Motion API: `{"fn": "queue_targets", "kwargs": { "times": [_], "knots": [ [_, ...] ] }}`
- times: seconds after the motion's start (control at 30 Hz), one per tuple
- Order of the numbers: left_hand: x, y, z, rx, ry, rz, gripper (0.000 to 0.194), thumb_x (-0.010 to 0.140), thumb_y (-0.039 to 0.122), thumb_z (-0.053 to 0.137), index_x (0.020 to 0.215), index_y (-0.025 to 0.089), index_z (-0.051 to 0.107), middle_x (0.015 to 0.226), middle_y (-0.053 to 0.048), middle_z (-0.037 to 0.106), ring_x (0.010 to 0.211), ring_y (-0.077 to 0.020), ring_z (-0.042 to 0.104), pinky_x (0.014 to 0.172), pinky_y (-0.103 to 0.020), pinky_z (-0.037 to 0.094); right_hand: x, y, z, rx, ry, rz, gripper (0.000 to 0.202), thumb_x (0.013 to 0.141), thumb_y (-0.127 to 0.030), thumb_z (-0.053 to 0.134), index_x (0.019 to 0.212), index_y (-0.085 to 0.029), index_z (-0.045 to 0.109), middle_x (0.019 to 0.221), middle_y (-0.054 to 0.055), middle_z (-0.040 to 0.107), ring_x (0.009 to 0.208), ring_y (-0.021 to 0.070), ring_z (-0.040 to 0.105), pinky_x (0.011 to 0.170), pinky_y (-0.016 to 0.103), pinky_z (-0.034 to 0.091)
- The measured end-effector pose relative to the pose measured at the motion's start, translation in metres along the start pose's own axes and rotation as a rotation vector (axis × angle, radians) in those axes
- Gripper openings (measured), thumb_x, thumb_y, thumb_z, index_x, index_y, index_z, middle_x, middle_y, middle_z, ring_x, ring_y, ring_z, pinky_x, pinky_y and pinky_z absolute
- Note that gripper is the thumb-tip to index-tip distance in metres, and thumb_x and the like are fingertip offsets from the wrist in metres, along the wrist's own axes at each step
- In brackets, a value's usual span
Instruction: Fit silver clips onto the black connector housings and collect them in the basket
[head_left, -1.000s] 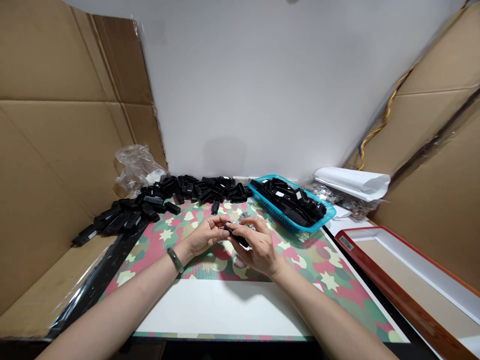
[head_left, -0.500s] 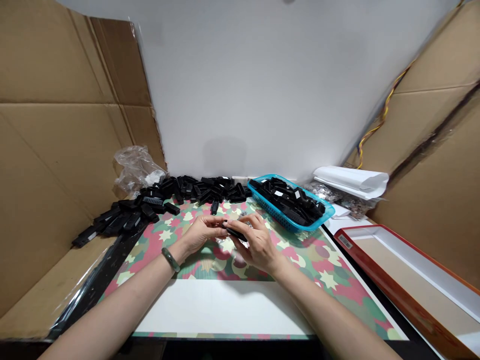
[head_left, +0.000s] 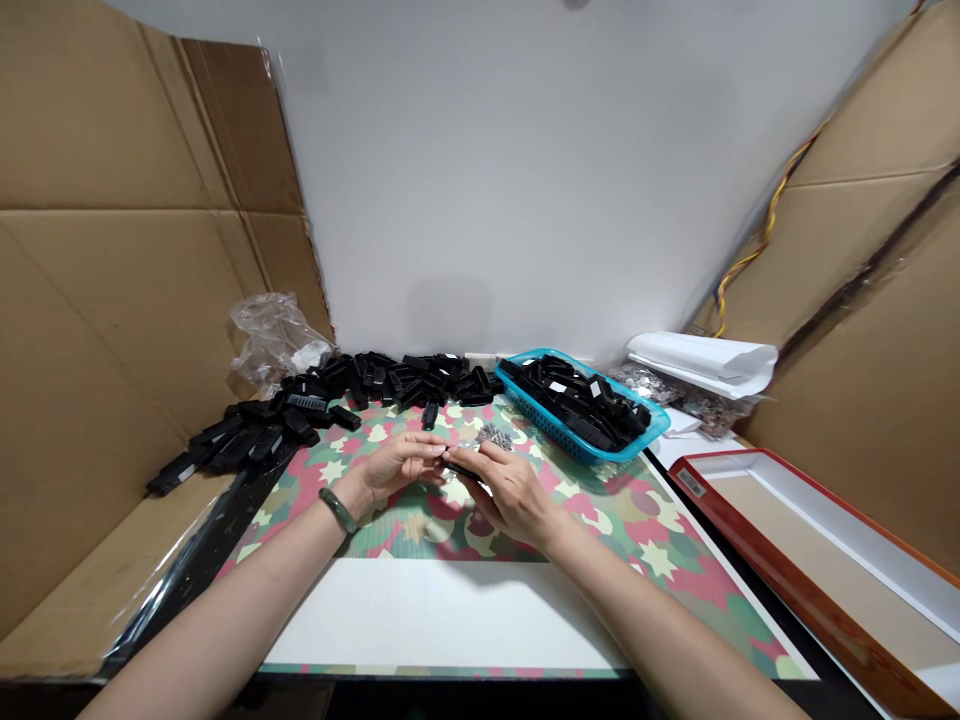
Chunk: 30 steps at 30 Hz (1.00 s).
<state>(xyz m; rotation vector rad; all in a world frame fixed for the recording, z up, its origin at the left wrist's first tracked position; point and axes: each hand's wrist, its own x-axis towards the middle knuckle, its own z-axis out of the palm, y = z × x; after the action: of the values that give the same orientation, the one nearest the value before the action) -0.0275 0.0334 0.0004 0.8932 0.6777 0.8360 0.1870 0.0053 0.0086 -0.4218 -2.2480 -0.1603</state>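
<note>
My right hand is closed around a slim black plastic piece, held low over the middle of the patterned mat. Most of that piece is hidden behind the fingers. My left hand, with a green bangle on its wrist, has its thumb and fingers pinched together at the piece's left end. Whatever those fingertips pinch is too small to make out. Just beyond the right fingers lies a small heap of shiny metal parts on the mat.
Black plastic pieces are heaped along the back and left. A blue basket of similar pieces stands back right. A red-edged box lies right, near white paper rolls. Cardboard walls flank the table.
My left hand has shifted slightly and its fingers have curled more at the black piece's end. My right hand has tilted a little, leaving more of the metal heap visible.
</note>
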Motion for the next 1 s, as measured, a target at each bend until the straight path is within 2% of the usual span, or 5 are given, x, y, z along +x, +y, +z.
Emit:
{"fn": "queue_targets", "kwargs": {
  "times": [0.2,0.47,0.6,0.77,1.0],
  "knots": [
    [-0.004,0.006,-0.002,0.014,-0.021,-0.066,0.026,0.071,0.013,0.081,0.096,0.012,0.074,0.085,-0.009,0.073,0.070,-0.0153,0.069,0.070,-0.027,0.056,-0.003,0.001,0.003,-0.012,-0.025,0.000,0.041,0.097,-0.010,0.041,0.138,-0.018,0.041,0.090,0.006,0.067,0.072,0.0185,0.055,0.059,0.029,0.048],
    [-0.006,0.008,0.004,-0.032,0.118,-0.108,0.034,0.058,0.009,0.088,0.088,0.014,0.074,0.079,-0.005,0.071,0.060,-0.0128,0.066,0.057,-0.022,0.054,-0.010,0.003,0.009,0.059,-0.051,0.087,0.039,0.097,-0.011,0.045,0.135,-0.019,0.047,0.087,0.006,0.067,0.074,0.0191,0.059,0.061,0.030,0.050],
    [-0.006,0.008,0.013,0.012,0.138,0.002,0.024,0.067,0.025,0.086,0.083,0.013,0.072,0.071,-0.003,0.066,0.056,-0.0097,0.062,0.059,-0.023,0.053,-0.003,-0.001,0.009,0.473,0.180,0.494,0.033,0.093,-0.027,0.059,0.126,-0.023,0.054,0.100,0.008,0.070,0.086,0.0201,0.068,0.069,0.031,0.056],
    [-0.006,0.004,0.023,0.206,0.172,0.159,0.037,0.075,0.045,0.078,0.094,0.014,0.073,0.072,-0.005,0.066,0.059,-0.0121,0.061,0.055,-0.023,0.048,0.003,0.004,0.011,1.078,0.354,1.178,0.062,0.070,-0.039,0.082,0.124,-0.019,0.059,0.055,-0.007,0.054,0.041,0.0098,0.047,0.039,0.022,0.038],
    [-0.004,-0.006,0.029,0.301,0.286,0.208,0.036,0.069,0.047,0.081,0.080,0.013,0.076,0.067,-0.005,0.066,0.055,-0.0123,0.057,0.054,-0.025,0.043,0.004,0.008,0.016,1.387,0.393,1.389,0.060,0.058,-0.043,0.088,0.107,-0.013,0.069,0.048,-0.008,0.051,0.036,0.0056,0.037,0.036,0.019,0.031]
  ]
}}
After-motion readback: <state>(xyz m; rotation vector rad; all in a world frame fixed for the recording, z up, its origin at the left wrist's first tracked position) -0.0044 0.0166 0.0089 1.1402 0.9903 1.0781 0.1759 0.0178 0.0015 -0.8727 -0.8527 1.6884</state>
